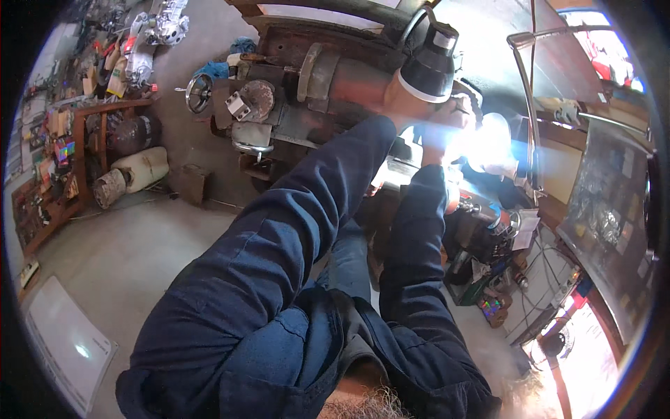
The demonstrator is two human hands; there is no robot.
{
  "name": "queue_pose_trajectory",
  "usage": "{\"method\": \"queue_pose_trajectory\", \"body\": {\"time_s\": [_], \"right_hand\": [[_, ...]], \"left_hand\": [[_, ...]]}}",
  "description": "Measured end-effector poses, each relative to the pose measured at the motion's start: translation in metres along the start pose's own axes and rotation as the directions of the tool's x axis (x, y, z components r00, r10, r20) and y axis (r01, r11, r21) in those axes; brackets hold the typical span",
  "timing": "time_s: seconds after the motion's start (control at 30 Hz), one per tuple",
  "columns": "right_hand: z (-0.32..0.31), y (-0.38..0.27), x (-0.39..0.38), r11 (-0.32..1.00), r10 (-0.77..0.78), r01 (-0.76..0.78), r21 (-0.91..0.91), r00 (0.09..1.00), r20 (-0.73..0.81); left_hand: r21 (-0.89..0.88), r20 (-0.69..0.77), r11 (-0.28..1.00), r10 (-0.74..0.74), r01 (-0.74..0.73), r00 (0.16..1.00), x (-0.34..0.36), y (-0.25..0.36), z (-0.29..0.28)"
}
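Machine [349,80]: prob. heavy, rigid; hold by handwheel [200,93]. L grip [403,96], R grip [445,127]: can't tell, glare/obstr.

1. Beige canister [144,166], plastic, lying on its side on the floor.
2. Dark rounded tank [135,135], just beyond the canister.
3. Brown wooden frame [81,157], standing to the left of the canister.
4. Small brown box [190,184], on the floor just right of the canister.
5. White panel [68,342], dark-edged, well to the near side of the canister.
6. Silvery metal casting [167,26], well beyond the canister.
7. Large grey sheet [606,223], far right of the canister.
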State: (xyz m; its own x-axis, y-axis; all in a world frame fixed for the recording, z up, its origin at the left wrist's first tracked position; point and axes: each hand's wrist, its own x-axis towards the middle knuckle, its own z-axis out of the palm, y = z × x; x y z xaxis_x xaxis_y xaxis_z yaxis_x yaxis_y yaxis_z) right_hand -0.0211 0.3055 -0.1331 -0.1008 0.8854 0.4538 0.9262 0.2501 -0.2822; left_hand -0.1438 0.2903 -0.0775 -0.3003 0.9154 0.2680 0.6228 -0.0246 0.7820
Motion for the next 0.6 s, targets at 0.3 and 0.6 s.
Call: {"method": "queue_pose_trajectory", "body": {"time_s": [0.3, 0.6], "right_hand": [[0.007, 0.053, -0.041, 0.706, -0.182, 0.226, -0.671, 0.974, 0.136], [-0.011, -0.004, 0.004, 0.962, 0.248, -0.259, 0.084, 0.961, 0.126]], "left_hand": [[-0.071, -0.03, 0.99, 0.116, -0.118, 0.993, 0.008, 0.012, -0.005], [-0.26, -0.105, 0.963, 0.044, -0.07, 0.994, 0.006, -0.003, 0.01]]}}
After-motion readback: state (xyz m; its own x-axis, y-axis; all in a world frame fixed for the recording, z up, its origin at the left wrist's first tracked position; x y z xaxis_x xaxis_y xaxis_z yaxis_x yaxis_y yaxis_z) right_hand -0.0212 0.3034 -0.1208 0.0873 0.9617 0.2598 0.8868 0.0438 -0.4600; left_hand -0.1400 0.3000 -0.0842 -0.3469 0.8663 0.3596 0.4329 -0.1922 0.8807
